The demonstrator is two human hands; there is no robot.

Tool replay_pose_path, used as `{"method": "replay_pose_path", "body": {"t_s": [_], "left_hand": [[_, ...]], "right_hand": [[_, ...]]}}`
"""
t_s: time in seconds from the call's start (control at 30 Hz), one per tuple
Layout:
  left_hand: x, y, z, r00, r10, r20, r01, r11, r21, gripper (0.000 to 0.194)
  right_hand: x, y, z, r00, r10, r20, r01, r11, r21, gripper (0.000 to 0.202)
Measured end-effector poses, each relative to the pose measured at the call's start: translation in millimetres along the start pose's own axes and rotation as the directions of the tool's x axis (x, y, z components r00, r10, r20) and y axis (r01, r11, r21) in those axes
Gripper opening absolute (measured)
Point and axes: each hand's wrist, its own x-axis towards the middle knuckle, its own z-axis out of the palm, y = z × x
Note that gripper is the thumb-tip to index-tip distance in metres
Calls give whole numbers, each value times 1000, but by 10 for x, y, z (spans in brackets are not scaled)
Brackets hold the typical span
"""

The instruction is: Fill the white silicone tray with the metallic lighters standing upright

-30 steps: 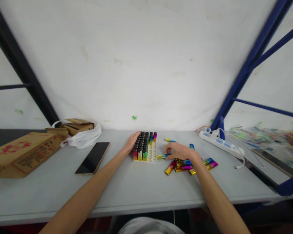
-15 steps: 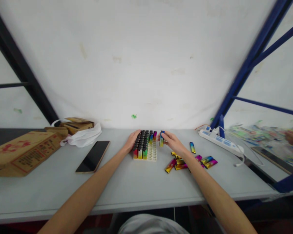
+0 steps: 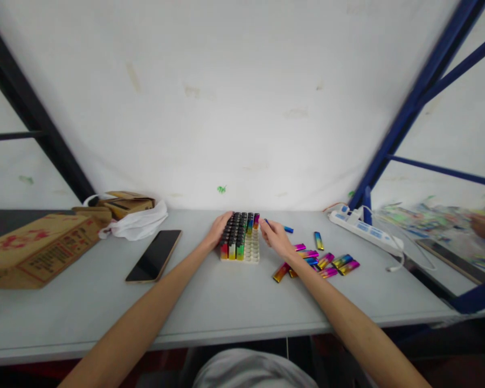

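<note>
the left hand (image 3: pixel 218 230) lies along the left side of a white tray (image 3: pixel 251 261), against the lighters standing there; its fingertips are hidden, so i cannot tell how firmly they grip. the tray sits on the grey table (image 3: pixel 226 307), with upright black-topped lighters (image 3: pixel 235 233) filling its left part, a few shiny coloured ones at the back, and bare holes at the front right. the right hand (image 3: pixel 273 237) is just beside the tray's back right corner, thumb and fingers pinched on a small lighter (image 3: pixel 266 221) of which only a dark blue bit shows. below and beyond the right forearm lies a loose pile (image 3: pixel 307 261) of shiny lighters in pink, gold and blue. a phone (image 3: pixel 154 256) lies left of the tray, and a power strip (image 3: pixel 366 231) lies well to the right.
</note>
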Motion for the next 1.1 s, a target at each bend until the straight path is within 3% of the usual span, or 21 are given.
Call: {"method": "replay_pose_path", "body": {"t_s": [0.2, 0.47, 0.73, 0.9, 1.1], "left_hand": [[-13, 5, 1, 1000, 11, -3, -11, 1000, 3, 50], [-12, 13, 10, 1000, 18, -1, -18, 1000, -20, 52], [-19, 38, 16, 999, 41, -1, -41, 999, 18, 46], [-35, 63, 21, 999, 51, 6, -51, 999, 5, 43], [-7, 17, 11, 999, 38, 16, -38, 999, 16, 43]], "right_hand": [[-5, 32, 25, 988, -96, -117, 59, 956, -288, 41], [-7, 34, 44, 987, -121, -109, 77, 935, -346, 35], [-23, 1, -15, 987, -159, 37, 163, 940, -300, 37], [2, -8, -84, 950, -296, 100, 306, 811, -500, 38], [65, 37, -118, 974, -212, 75, 218, 811, -543, 38]]}}
